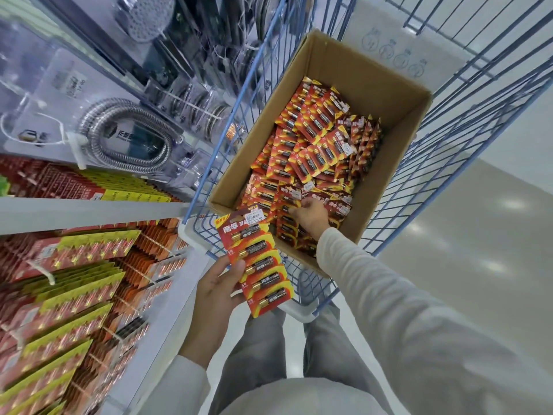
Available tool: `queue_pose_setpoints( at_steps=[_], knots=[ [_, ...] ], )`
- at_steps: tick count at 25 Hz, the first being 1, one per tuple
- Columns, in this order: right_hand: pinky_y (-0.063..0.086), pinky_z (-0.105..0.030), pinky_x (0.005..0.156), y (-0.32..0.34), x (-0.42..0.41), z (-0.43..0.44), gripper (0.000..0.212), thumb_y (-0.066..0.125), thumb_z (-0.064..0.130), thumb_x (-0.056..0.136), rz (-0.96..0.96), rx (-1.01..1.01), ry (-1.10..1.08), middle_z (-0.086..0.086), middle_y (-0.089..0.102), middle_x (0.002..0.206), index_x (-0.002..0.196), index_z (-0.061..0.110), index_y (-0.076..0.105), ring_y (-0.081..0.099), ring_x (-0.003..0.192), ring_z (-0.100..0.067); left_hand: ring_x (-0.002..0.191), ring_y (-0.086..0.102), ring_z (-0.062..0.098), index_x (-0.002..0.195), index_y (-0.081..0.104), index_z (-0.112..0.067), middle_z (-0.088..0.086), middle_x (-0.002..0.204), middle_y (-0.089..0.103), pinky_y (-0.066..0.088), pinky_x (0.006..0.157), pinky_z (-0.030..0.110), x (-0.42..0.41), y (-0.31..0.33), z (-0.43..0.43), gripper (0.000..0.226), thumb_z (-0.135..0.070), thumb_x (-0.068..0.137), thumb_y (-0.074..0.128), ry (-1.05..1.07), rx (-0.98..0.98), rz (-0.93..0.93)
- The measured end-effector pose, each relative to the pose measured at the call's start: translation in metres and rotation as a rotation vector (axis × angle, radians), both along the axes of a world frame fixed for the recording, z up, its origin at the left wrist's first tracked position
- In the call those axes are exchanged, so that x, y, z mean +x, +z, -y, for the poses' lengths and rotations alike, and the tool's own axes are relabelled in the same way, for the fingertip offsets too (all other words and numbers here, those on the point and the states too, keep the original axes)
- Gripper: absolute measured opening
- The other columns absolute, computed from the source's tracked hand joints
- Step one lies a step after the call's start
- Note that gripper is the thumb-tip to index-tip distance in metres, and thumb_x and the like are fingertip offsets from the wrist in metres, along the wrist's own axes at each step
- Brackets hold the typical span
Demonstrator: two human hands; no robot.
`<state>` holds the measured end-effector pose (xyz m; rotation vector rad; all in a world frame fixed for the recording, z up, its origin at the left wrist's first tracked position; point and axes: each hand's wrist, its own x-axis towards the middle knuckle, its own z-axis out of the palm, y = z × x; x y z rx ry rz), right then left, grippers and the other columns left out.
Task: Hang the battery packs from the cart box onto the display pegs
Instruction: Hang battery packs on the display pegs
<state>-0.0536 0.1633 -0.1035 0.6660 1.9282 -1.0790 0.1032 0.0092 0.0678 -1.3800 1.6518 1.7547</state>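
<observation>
Left hand (218,298) grips one battery pack (260,265), thumb across its front (price sticker on top). Display pegs (45,274) lie to the left. Farther on, right hand (311,217) is inside the cardboard box (389,94) in the cart (449,181), its fingers bent onto loose packs (314,136); I cannot tell whether it holds one.

- Bright, even overhead light; soft shadows.
- Pale glare spots on the floor (478,265).
- Shelf packs (59,295) at left blurred.
- Wide-angle bend curves the cart (434,175) wires at edges.
</observation>
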Motion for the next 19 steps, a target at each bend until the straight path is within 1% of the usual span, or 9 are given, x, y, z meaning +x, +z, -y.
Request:
queue_pose_setpoints(
  at_steps=[2,5,7,9,10,13,15,16,19],
  knots=[
    [0.040,-0.032,0.100,0.004,0.009,0.000,0.036,0.061,0.022,0.102,-0.034,-0.071,-0.038,-0.004,0.057,0.126,0.135,0.007,0.057,0.053,0.126,-0.026,0.100,0.077,0.021,0.118,0.068,-0.031,-0.007,0.109,0.077,0.063,0.075,0.035,-0.003,0.004,-0.001,0.037,-0.047,0.085,0.067,0.041,0.022,0.000],
    [0.044,-0.043,0.110,0.032,0.021,-0.014,0.039,0.060,0.032,0.101,-0.116,-0.155,-0.120,-0.005,0.061,0.132,0.134,0.011,0.057,0.057,0.127,-0.029,0.101,0.075,0.022,0.118,0.068,-0.030,-0.003,0.112,0.076,0.063,0.079,0.042,-0.008,0.017,0.005,0.025,-0.039,0.095,0.065,0.075,0.028,-0.030],
    [0.052,-0.049,0.104,0.065,0.022,-0.030,0.035,0.065,0.044,0.096,-0.168,-0.249,-0.198,-0.006,0.070,0.124,0.120,0.018,0.065,0.066,0.118,-0.029,0.104,0.075,0.025,0.125,0.067,-0.029,-0.001,0.116,0.076,0.062,0.087,0.052,-0.010,0.029,0.008,0.031,-0.038,0.096,0.064,0.091,0.043,-0.065],
    [0.059,-0.045,0.093,0.115,0.018,-0.048,0.025,0.064,0.041,0.099,-0.208,-0.342,-0.286,-0.002,0.076,0.111,0.110,0.020,0.071,0.073,0.104,-0.024,0.107,0.075,0.028,0.132,0.066,-0.027,0.002,0.120,0.076,0.059,0.094,0.059,-0.009,0.047,0.010,0.039,-0.037,0.094,0.065,0.148,0.061,-0.106],
    [0.061,-0.042,0.087,0.140,0.017,-0.057,0.021,0.063,0.037,0.100,-0.223,-0.395,-0.331,-0.001,0.078,0.107,0.110,0.020,0.071,0.075,0.100,-0.022,0.108,0.075,0.029,0.132,0.066,-0.026,0.003,0.121,0.076,0.058,0.095,0.060,-0.007,0.056,0.010,0.037,-0.035,0.096,0.065,0.182,0.065,-0.132],
    [0.063,-0.038,0.076,0.206,0.016,-0.077,0.025,0.060,0.034,0.101,-0.295,-0.591,-0.343,-0.004,0.076,0.109,0.116,0.015,0.067,0.076,0.097,-0.023,0.107,0.075,0.028,0.128,0.068,-0.025,0.003,0.117,0.078,0.057,0.095,0.057,0.004,0.085,0.003,0.028,-0.028,0.101,0.063,0.286,0.062,-0.246],
    [0.062,-0.037,0.071,0.244,0.016,-0.079,0.023,0.059,0.034,0.102,-0.351,-0.656,-0.292,-0.005,0.076,0.107,0.115,0.017,0.065,0.075,0.094,-0.023,0.103,0.076,0.026,0.127,0.069,-0.024,0.002,0.114,0.079,0.058,0.092,0.053,0.015,0.106,-0.008,0.026,-0.025,0.102,0.061,0.373,0.052,-0.325],
    [0.062,-0.038,0.074,0.262,0.018,-0.077,0.022,0.058,0.036,0.102,-0.378,-0.673,-0.247,-0.005,0.075,0.106,0.115,0.019,0.065,0.075,0.095,-0.023,0.100,0.077,0.024,0.127,0.069,-0.023,0.002,0.113,0.079,0.059,0.090,0.050,0.023,0.115,-0.014,0.026,-0.023,0.103,0.060,0.419,0.048,-0.369],
    [0.055,-0.048,0.091,0.309,0.024,-0.062,0.019,0.057,0.041,0.102,-0.428,-0.749,-0.081,-0.010,0.073,0.114,0.108,0.028,0.070,0.071,0.104,-0.028,0.097,0.078,0.024,0.125,0.069,-0.022,0.005,0.114,0.079,0.060,0.082,0.041,0.046,0.145,-0.030,0.025,-0.024,0.104,0.055,0.515,0.012,-0.496]
  ],
)
